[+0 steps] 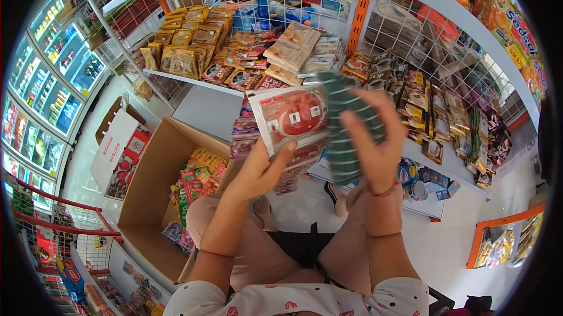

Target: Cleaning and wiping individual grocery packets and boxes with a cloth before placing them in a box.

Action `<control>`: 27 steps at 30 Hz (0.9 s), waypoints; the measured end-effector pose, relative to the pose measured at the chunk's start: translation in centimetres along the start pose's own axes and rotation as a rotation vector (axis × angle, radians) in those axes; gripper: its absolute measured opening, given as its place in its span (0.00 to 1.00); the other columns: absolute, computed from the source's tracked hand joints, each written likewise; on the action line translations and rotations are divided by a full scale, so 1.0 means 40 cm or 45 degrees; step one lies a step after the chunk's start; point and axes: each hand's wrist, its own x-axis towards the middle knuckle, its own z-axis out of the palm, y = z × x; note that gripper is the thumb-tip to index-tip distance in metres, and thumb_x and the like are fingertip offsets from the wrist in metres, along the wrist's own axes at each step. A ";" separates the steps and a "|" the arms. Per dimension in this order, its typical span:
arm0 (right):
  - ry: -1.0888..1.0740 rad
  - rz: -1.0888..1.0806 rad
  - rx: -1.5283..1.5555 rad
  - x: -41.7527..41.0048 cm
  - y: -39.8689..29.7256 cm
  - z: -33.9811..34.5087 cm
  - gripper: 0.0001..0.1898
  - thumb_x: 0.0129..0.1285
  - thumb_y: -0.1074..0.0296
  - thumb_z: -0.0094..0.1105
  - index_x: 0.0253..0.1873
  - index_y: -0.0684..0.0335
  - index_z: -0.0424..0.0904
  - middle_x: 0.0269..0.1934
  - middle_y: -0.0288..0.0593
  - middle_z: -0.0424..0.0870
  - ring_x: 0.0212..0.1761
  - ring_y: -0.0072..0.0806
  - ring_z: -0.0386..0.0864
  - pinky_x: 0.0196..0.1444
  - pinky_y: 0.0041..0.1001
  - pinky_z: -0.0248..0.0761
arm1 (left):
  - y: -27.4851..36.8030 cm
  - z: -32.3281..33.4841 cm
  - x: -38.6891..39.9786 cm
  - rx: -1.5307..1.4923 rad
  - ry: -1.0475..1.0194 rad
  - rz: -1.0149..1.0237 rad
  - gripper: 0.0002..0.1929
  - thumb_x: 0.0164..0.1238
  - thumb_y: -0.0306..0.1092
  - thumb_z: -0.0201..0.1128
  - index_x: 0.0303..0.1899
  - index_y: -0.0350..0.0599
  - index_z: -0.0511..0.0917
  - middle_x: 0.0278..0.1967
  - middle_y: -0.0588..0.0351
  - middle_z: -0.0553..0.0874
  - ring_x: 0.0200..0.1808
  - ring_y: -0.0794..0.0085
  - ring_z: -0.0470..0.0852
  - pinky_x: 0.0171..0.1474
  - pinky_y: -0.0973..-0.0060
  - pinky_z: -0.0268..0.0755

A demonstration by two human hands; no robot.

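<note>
My left hand [253, 175] grips a hanging strip of joined sachets [294, 116], printed red and white, its thumb across the front. Lower sachets of the strip dangle beneath. Behind that hand, pink and purple sachets [244, 136] show at the left; whether I hold them too, I cannot tell. In my right hand [383, 153] is a green cloth [335, 96] with white stripes, bunched under bent fingers. The cloth meets the right edge of the top sachet and is slightly blurred. Both hands are above my lap, in front of a stocked shelf [204, 82].
An open cardboard box [145, 219] with sachet strips [202, 168] stands by my left knee. Yellow packets [193, 37], cream packets [292, 48] and dark sachets [418, 100] fill the shelf before a wire grid. A red-railed rack [66, 228] is at left, lit drink coolers [48, 65] beyond.
</note>
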 end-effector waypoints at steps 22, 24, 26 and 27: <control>-0.081 -0.400 -0.138 -0.048 -0.048 0.052 0.22 0.34 0.74 0.64 0.43 0.57 0.80 0.33 0.40 0.74 0.28 0.31 0.73 0.29 0.25 0.67 | -0.007 -0.033 -0.023 0.251 -0.352 0.056 0.27 0.54 0.19 0.52 0.59 0.36 0.58 0.56 0.44 0.66 0.60 0.57 0.63 0.61 0.69 0.54; -0.035 -0.212 -0.190 -0.033 -0.003 0.051 0.18 0.40 0.77 0.62 0.41 0.59 0.79 0.33 0.42 0.74 0.31 0.33 0.74 0.33 0.25 0.68 | -0.006 -0.048 -0.034 0.116 -0.342 -0.085 0.28 0.57 0.23 0.55 0.60 0.34 0.56 0.58 0.46 0.64 0.61 0.64 0.61 0.61 0.72 0.53; -0.220 0.106 -0.119 -0.033 0.047 0.021 0.15 0.45 0.77 0.61 0.42 0.61 0.78 0.36 0.43 0.76 0.35 0.31 0.75 0.39 0.25 0.67 | 0.017 -0.062 -0.058 0.086 -0.370 -0.150 0.28 0.58 0.24 0.56 0.60 0.35 0.56 0.59 0.50 0.64 0.60 0.69 0.61 0.61 0.73 0.53; -0.321 0.262 0.064 -0.057 0.073 0.009 0.15 0.47 0.77 0.60 0.43 0.62 0.77 0.38 0.42 0.76 0.37 0.29 0.75 0.42 0.25 0.66 | 0.030 -0.071 -0.067 0.043 -0.389 -0.151 0.28 0.58 0.24 0.57 0.60 0.35 0.57 0.59 0.51 0.64 0.60 0.70 0.61 0.61 0.73 0.53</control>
